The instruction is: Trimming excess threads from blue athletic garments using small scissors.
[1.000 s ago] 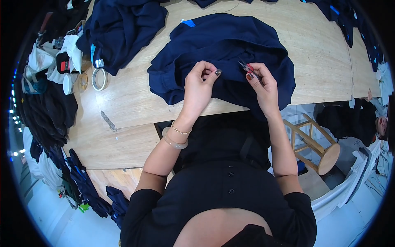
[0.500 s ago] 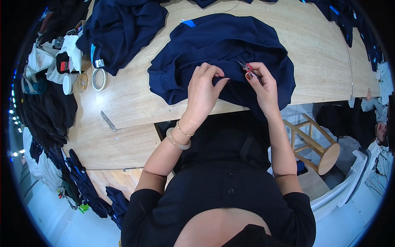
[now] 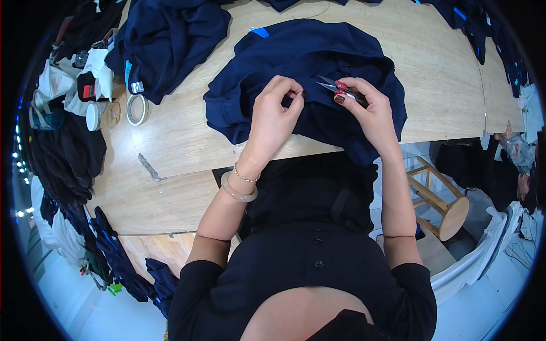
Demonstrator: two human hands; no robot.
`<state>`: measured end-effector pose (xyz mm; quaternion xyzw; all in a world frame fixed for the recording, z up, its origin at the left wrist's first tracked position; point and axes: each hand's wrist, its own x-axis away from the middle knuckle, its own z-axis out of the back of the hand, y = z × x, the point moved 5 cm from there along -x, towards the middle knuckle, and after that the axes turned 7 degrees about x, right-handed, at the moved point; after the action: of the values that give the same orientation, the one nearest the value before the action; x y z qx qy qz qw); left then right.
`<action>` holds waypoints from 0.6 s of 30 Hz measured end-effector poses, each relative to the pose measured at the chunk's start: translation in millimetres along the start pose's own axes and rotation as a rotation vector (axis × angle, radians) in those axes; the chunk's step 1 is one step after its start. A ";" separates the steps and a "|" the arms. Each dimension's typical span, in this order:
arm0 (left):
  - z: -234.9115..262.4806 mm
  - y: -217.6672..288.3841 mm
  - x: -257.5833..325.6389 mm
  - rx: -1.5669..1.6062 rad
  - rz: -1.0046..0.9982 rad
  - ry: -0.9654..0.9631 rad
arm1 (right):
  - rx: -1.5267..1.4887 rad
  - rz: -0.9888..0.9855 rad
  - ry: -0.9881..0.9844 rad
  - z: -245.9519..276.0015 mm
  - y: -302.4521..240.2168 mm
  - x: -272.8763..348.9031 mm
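Observation:
A dark navy garment (image 3: 301, 51) lies bunched on the wooden table (image 3: 187, 136) in front of me, with a bright blue tag at its far left. Above its near part, my left hand (image 3: 277, 111) is pinched, thumb against fingertips. Whatever may be in that pinch is too small to make out. My right hand (image 3: 367, 108) is closed round a pair of thread snips (image 3: 328, 83). Their pointed blades are parted and aim left, toward my left hand, a short gap from it. Part of the garment hangs over the table's front edge below my right hand.
Another navy garment (image 3: 170, 45) lies at the far left, beside a roll of tape (image 3: 137, 109) and a round white lid (image 3: 95, 116). Dark cloth (image 3: 62, 150) is heaped along the left side. A wooden stool (image 3: 453, 218) lies tilted below the table at right.
My left hand has lifted slightly leftward off the cloth and closed into a pinch. My right hand has shifted right, and the snips' blades now show more fully, pointing left.

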<state>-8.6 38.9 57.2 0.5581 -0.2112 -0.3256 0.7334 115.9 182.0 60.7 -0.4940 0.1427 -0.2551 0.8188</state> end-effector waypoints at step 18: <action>-7.1 -7.8 -9.4 -0.010 -0.048 -0.184 | 0.157 0.081 -0.021 5.6 -11.9 2.3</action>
<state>-12.3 49.2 48.3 0.5271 -0.2627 -0.3942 0.7055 117.3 180.3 73.9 -0.4248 0.1336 -0.2272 0.8661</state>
